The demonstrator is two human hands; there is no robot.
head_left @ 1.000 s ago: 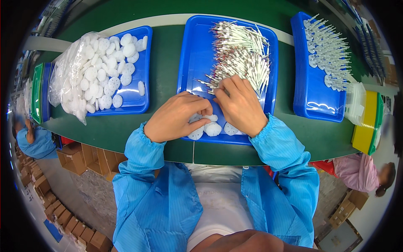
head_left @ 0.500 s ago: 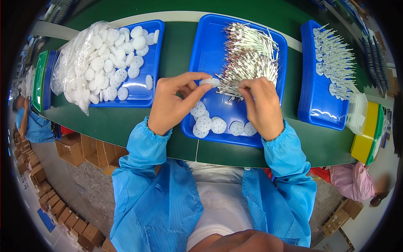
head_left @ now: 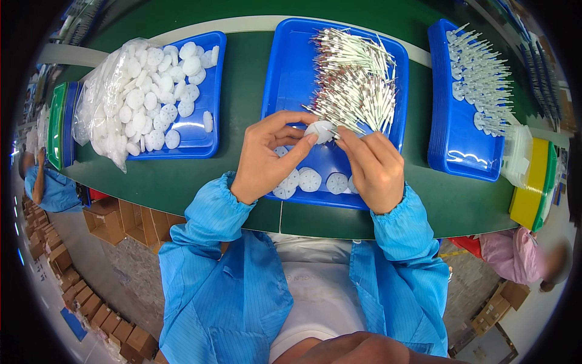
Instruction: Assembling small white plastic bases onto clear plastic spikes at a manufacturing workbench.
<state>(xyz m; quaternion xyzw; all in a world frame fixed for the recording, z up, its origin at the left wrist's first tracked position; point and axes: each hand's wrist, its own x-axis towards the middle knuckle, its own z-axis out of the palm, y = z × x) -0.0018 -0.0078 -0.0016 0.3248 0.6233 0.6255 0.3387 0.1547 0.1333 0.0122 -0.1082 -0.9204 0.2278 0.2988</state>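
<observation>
Between the thumb and fingers of my left hand [head_left: 267, 155] is a white round plastic disc [head_left: 318, 131], tilted so that its face shows. My right hand [head_left: 379, 167] is closed in a pinch at the disc's right edge, on a thin stick whose body is mostly hidden by the fingertips. Both hands are over the middle blue tray [head_left: 291, 67]. A heap of thin white sticks with dark reddish ends [head_left: 351, 94] fills its far right part. Several perforated white discs [head_left: 310, 180] lie along its near edge, some partly covered by my hands.
On the left, a blue tray [head_left: 206, 136] carries loose white discs and a clear plastic bag of discs [head_left: 112, 109]. A stack of blue trays [head_left: 467, 158] on the right bears discs with sticks standing in them [head_left: 479, 73]. Beside it are a clear container [head_left: 517, 155] and a yellow-green box [head_left: 533, 182].
My right hand has come left and down to the disc, its fingertips now meeting the edge. My left hand has moved slightly right and turned the disc to show its face.
</observation>
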